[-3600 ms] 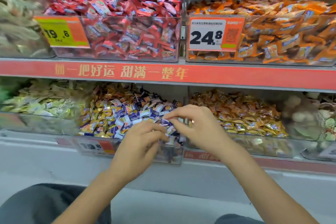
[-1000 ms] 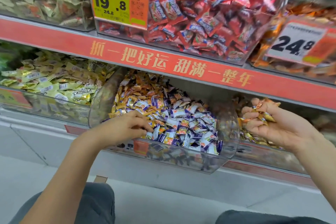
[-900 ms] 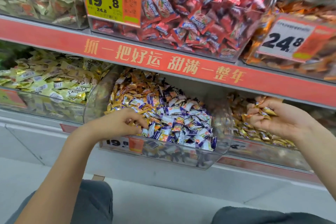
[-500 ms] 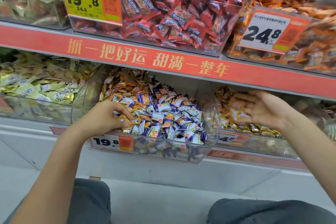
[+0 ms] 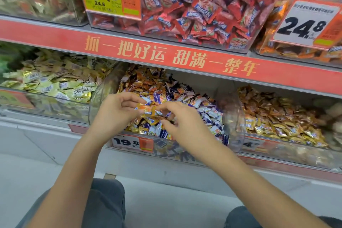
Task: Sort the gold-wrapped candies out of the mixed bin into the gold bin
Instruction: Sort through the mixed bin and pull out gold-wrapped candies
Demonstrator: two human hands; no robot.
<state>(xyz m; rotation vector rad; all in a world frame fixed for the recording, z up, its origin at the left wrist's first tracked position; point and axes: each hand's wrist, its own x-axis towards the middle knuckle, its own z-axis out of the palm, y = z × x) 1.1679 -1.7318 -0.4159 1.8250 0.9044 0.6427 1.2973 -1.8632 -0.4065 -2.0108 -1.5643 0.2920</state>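
The clear mixed bin [image 5: 233,116] on the lower shelf holds gold-wrapped and blue-white candies. To its right stands the gold bin [image 5: 281,146], full of gold-wrapped candies [image 5: 273,114]. Both my hands meet above the front of the mixed bin. My left hand [image 5: 114,114] pinches gold-wrapped candies [image 5: 146,107] between thumb and fingers. My right hand [image 5: 183,124] curls its fingers round the same cluster of gold candies from the right side.
A bin of pale yellow-green candies [image 5: 51,81] sits left of the mixed bin. The upper shelf carries red candies [image 5: 203,11] and orange candies [image 5: 288,46] behind price tags. A red shelf strip [image 5: 166,55] runs across. My knees show at the bottom.
My right hand has let its gold candies fall into the gold bin and has come back left to the mixed bin. It now meets my left hand on a cluster of gold candies.
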